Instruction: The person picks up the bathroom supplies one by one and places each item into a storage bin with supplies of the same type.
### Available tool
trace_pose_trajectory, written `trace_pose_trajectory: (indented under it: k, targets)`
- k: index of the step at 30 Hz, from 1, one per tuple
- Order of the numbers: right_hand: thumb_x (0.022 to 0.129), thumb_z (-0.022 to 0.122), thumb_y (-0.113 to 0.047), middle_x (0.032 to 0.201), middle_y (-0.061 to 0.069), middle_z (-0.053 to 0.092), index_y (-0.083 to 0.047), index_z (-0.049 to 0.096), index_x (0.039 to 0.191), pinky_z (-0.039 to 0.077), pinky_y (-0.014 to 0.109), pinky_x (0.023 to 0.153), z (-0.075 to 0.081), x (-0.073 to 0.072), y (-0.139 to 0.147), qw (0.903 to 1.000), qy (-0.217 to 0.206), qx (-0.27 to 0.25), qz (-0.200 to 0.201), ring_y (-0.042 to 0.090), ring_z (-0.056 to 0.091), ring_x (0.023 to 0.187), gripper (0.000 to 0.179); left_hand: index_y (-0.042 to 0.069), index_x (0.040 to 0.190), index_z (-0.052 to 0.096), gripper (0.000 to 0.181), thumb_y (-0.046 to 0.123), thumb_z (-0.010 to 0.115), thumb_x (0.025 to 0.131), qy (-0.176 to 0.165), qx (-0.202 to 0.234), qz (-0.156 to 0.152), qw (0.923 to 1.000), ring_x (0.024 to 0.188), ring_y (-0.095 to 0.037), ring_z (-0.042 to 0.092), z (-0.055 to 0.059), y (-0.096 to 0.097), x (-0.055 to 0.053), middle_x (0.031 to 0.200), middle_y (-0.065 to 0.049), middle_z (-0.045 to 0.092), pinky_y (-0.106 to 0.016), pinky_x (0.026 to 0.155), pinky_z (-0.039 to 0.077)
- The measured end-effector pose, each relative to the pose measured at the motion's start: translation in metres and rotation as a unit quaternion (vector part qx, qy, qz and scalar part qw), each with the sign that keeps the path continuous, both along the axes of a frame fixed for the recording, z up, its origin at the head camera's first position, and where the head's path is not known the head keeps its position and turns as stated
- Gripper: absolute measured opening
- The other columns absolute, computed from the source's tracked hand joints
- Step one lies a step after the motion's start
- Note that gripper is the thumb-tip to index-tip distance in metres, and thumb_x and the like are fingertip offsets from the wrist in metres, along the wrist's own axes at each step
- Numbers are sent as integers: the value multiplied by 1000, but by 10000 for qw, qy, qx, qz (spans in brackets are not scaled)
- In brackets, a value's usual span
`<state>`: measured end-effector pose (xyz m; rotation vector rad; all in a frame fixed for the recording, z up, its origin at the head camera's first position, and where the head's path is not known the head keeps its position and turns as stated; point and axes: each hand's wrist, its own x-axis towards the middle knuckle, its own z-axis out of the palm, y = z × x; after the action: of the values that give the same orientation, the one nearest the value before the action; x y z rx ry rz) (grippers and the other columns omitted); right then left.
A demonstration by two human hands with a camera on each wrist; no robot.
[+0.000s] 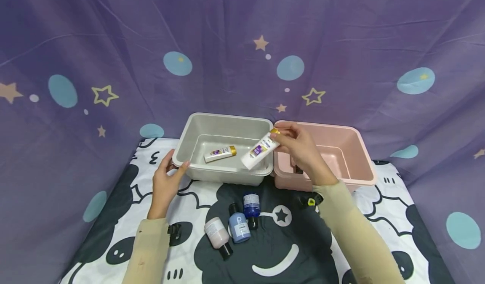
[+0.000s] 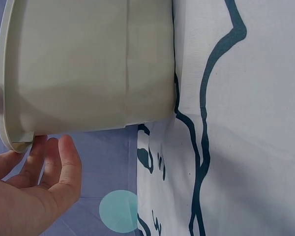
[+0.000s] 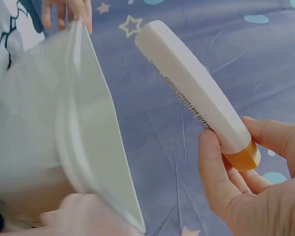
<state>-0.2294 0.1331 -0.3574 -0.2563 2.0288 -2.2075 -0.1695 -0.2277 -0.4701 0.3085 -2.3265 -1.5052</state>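
Observation:
My right hand [image 1: 297, 147] pinches a white bottle with a gold cap [image 1: 260, 150] near its cap end, its white base tilted down over the light grey plastic bin [image 1: 216, 172]. The right wrist view shows the bottle [image 3: 194, 83] side-on between thumb and fingers [image 3: 214, 167]. A smaller white tube [image 1: 219, 154] with a gold cap lies on the bin's floor. At the bin's front left corner my left hand [image 1: 166, 181] holds the rim, thumb on top. Up close, in the left wrist view, the fingertips [image 2: 66, 147] sit under the rim.
Right of the grey bin stands a pink bin [image 1: 352, 149], a dark object [image 1: 298, 170] partly visible in it. On the patterned cloth in front lie a pale pink bottle [image 1: 216, 231], a light blue bottle [image 1: 239, 227] and a dark blue bottle [image 1: 251, 205], all with black caps.

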Motion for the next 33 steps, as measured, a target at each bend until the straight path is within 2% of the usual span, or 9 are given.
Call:
trace_pose_trajectory:
  k: [4, 8, 16, 24, 29, 33]
  targets:
    - [94, 68, 1, 107, 20, 59, 10, 52, 130, 59, 35, 78, 11, -28, -15, 9996, -164, -245, -40, 25, 66, 91, 41, 14, 152, 44, 76, 45, 74, 90, -31, -13, 0, 10000, 113, -24, 56, 0, -1, -1, 128, -15, 61, -23, 82, 46]
    - [93, 69, 1, 107, 20, 60, 9, 53, 127, 58, 36, 80, 13, -52, -34, 9988, -325, -335, -145, 25, 66, 89, 39, 14, 152, 44, 76, 46, 75, 90, -33, -20, 16, 10000, 113, -25, 55, 1, -2, -1, 129, -15, 61, -27, 84, 46]
    - [91, 69, 4, 99, 15, 62, 10, 53, 122, 59, 35, 75, -5, -88, -66, 9975, -448, -323, -447, 20, 67, 78, 36, 14, 152, 44, 75, 43, 75, 90, -37, 8, 25, 10000, 113, -26, 55, 1, -2, 0, 130, -15, 61, -36, 88, 45]
    - [92, 69, 4, 101, 17, 63, 11, 52, 124, 59, 36, 77, -25, -105, -78, 9959, -671, -8, -611, 22, 67, 79, 37, 15, 153, 43, 77, 44, 75, 90, -100, 3, -26, 9999, 116, -24, 55, 2, 1, 0, 133, -14, 60, -36, 88, 49]
    - [91, 67, 4, 96, 15, 61, 12, 53, 123, 58, 43, 81, -33, -107, -83, 9948, -781, 131, -635, 22, 65, 72, 36, 15, 153, 43, 78, 46, 75, 89, -64, 19, -39, 10000, 115, -23, 55, 1, -1, 0, 132, -14, 60, -35, 88, 50]
    - [92, 65, 4, 93, 13, 61, 12, 53, 126, 57, 44, 83, -36, -107, -85, 9938, -874, 197, -654, 24, 65, 74, 37, 15, 153, 43, 76, 42, 75, 90, -56, 39, -16, 10000, 115, -24, 55, 1, -1, 0, 132, -15, 60, -38, 89, 50]
